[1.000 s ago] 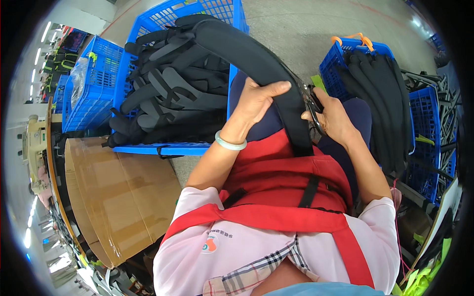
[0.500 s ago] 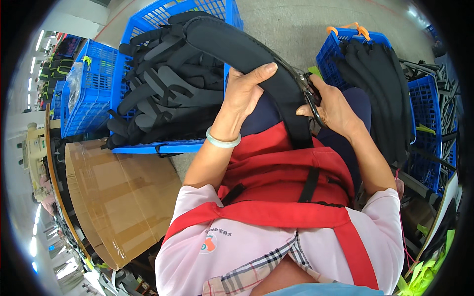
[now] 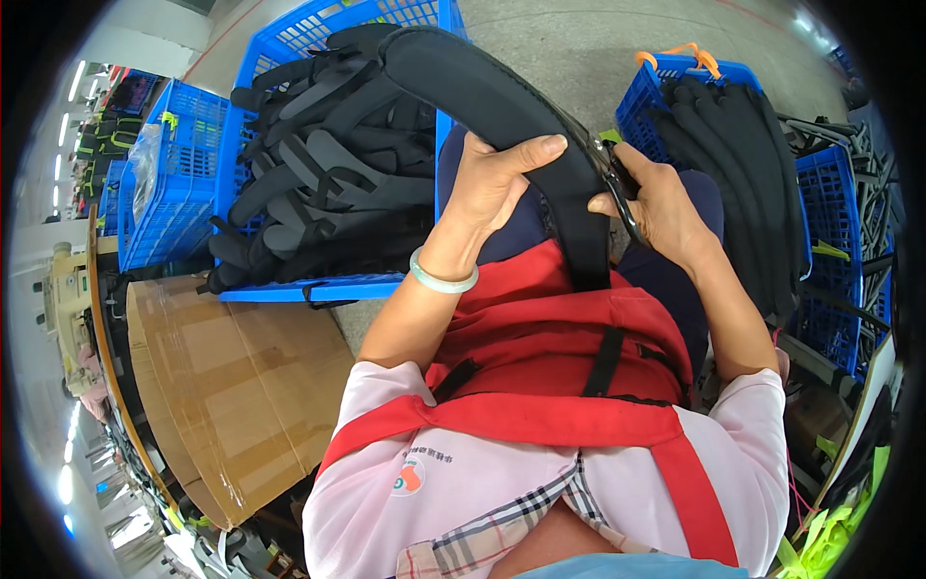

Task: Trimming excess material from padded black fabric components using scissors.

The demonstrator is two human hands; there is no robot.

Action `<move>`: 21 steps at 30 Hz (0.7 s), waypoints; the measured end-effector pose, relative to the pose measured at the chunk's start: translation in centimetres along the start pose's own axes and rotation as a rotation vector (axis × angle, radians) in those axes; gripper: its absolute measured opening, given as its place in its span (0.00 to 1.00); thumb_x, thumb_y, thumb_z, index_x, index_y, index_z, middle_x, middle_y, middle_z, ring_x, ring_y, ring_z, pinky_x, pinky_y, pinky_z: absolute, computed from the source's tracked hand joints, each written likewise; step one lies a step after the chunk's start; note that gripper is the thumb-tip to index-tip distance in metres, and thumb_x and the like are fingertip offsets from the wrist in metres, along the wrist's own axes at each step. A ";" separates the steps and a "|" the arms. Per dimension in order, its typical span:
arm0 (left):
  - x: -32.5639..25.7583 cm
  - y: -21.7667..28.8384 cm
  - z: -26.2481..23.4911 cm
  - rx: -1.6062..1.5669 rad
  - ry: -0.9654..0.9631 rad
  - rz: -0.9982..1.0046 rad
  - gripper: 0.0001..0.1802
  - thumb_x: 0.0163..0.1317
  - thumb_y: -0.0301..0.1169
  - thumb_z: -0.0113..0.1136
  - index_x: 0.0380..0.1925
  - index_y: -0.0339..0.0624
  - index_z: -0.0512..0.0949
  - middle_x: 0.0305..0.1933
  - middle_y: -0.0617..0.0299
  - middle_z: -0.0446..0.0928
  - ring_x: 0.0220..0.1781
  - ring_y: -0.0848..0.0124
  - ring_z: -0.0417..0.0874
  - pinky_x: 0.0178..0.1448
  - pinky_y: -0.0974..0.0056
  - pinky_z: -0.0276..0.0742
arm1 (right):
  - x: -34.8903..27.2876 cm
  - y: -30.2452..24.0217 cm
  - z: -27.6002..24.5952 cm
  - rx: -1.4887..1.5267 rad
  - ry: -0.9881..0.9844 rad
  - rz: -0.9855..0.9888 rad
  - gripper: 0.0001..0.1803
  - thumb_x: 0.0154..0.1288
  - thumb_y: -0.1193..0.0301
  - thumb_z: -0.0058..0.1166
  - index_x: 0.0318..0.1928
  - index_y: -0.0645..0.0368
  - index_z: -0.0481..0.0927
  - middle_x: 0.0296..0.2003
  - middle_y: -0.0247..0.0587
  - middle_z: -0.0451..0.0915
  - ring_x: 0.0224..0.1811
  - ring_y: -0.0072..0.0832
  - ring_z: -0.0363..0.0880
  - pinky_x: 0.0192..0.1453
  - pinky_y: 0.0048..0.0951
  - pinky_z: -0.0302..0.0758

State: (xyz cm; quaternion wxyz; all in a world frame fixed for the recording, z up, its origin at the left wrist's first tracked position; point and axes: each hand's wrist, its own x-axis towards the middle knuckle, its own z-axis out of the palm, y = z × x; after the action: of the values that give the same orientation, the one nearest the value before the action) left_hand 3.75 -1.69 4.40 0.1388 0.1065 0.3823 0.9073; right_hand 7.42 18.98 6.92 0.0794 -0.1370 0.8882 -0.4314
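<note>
A long, curved black padded strap (image 3: 463, 82) stretches from the far left down to the red apron over my lap. My left hand (image 3: 497, 183) grips it near the middle, thumb on top and the other fingers hidden underneath. In my right hand (image 3: 661, 203) is a pair of scissors (image 3: 619, 188) with black handles. Its blades lie along the strap's right edge; whether they are cutting into it I cannot tell. The strap's near end rests on the apron (image 3: 521, 275).
To the left stands a blue crate (image 3: 328, 289) heaped with similar straps (image 3: 328, 174). A smaller blue crate (image 3: 637, 96) with long black pads (image 3: 733, 174) is at the right. A cardboard box (image 3: 241, 396) sits near left, and another blue crate (image 3: 834, 261) far right.
Both hands and the strap have shifted slightly to the right. The scissors have moved a little with my right hand and remain along the strap's edge.
</note>
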 end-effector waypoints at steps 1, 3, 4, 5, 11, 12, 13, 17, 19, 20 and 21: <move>0.0 0.0 0.0 0.009 0.009 0.013 0.09 0.56 0.18 0.65 0.37 0.38 0.82 0.37 0.61 0.83 0.40 0.71 0.84 0.48 0.66 0.80 | 0.0 0.1 -0.1 0.038 -0.003 0.031 0.32 0.52 0.50 0.68 0.39 0.66 0.70 0.22 0.46 0.68 0.25 0.37 0.66 0.33 0.36 0.69; 0.2 0.3 0.3 0.017 0.015 0.027 0.09 0.57 0.18 0.65 0.37 0.38 0.82 0.37 0.61 0.83 0.40 0.71 0.84 0.48 0.66 0.80 | -0.1 0.3 -0.1 0.026 0.010 0.028 0.32 0.52 0.50 0.68 0.39 0.66 0.70 0.22 0.47 0.68 0.25 0.38 0.66 0.33 0.36 0.69; 0.3 0.7 0.4 -0.026 0.034 0.065 0.09 0.57 0.18 0.65 0.37 0.38 0.82 0.37 0.61 0.83 0.40 0.71 0.84 0.48 0.65 0.80 | -0.1 0.4 -0.2 0.017 0.021 0.026 0.33 0.51 0.49 0.68 0.40 0.66 0.70 0.22 0.48 0.69 0.25 0.40 0.66 0.33 0.36 0.69; 0.3 1.2 0.4 -0.067 0.054 0.101 0.08 0.57 0.18 0.65 0.38 0.38 0.81 0.37 0.61 0.83 0.40 0.71 0.84 0.48 0.65 0.80 | -0.1 0.2 -0.2 0.018 0.023 0.024 0.33 0.51 0.49 0.68 0.40 0.66 0.70 0.22 0.48 0.69 0.25 0.40 0.66 0.33 0.36 0.69; 0.4 1.4 0.2 -0.014 0.035 0.116 0.09 0.57 0.17 0.64 0.38 0.39 0.81 0.38 0.62 0.82 0.40 0.72 0.83 0.49 0.66 0.80 | 0.0 -1.4 -1.0 -0.142 0.018 0.008 0.35 0.50 0.46 0.67 0.42 0.65 0.70 0.22 0.48 0.70 0.26 0.43 0.69 0.33 0.38 0.69; 0.3 1.4 0.2 -0.006 0.047 0.115 0.09 0.57 0.17 0.64 0.38 0.39 0.81 0.38 0.62 0.82 0.40 0.72 0.83 0.49 0.66 0.80 | 0.0 -1.3 -1.0 -0.134 0.011 0.020 0.35 0.50 0.46 0.67 0.42 0.65 0.70 0.22 0.48 0.70 0.26 0.44 0.70 0.33 0.38 0.69; 0.3 1.3 0.2 -0.005 0.046 0.119 0.09 0.57 0.17 0.64 0.38 0.39 0.81 0.38 0.62 0.82 0.40 0.72 0.83 0.49 0.66 0.80 | 0.0 -1.3 -1.1 -0.126 0.004 0.031 0.36 0.50 0.45 0.67 0.42 0.65 0.70 0.22 0.49 0.70 0.26 0.44 0.70 0.33 0.38 0.69; 0.1 1.0 0.7 -0.022 0.030 0.077 0.10 0.57 0.17 0.64 0.38 0.40 0.81 0.38 0.62 0.82 0.40 0.73 0.83 0.49 0.66 0.80 | -0.1 -1.2 -0.7 -0.137 0.094 -0.081 0.36 0.50 0.45 0.67 0.42 0.65 0.70 0.22 0.49 0.69 0.25 0.43 0.69 0.33 0.38 0.69; 0.1 1.0 0.8 -0.009 0.046 0.055 0.10 0.57 0.17 0.64 0.39 0.40 0.80 0.38 0.62 0.82 0.41 0.73 0.83 0.49 0.66 0.80 | 0.1 -1.7 -1.2 -0.114 -0.017 0.044 0.36 0.50 0.46 0.67 0.43 0.65 0.69 0.23 0.50 0.70 0.26 0.46 0.71 0.33 0.39 0.69; 0.2 1.1 0.7 -0.019 0.030 0.063 0.11 0.57 0.17 0.65 0.39 0.40 0.80 0.38 0.62 0.82 0.41 0.73 0.83 0.49 0.66 0.80 | 0.1 -1.7 -1.3 -0.115 -0.016 0.041 0.36 0.50 0.46 0.67 0.43 0.65 0.69 0.23 0.50 0.70 0.26 0.46 0.71 0.33 0.39 0.69; 0.3 1.1 0.7 -0.028 0.013 0.071 0.11 0.57 0.18 0.65 0.39 0.40 0.80 0.38 0.62 0.82 0.41 0.73 0.83 0.49 0.66 0.80 | 0.1 -1.7 -1.3 -0.106 -0.022 0.048 0.36 0.50 0.47 0.68 0.44 0.65 0.69 0.23 0.51 0.70 0.27 0.48 0.72 0.33 0.40 0.69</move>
State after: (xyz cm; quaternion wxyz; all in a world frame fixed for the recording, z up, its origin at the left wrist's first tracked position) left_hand 3.51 -1.91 5.70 0.1054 0.1121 0.3664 0.9177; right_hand 7.26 18.97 9.05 0.0920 -0.1245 0.9119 -0.3800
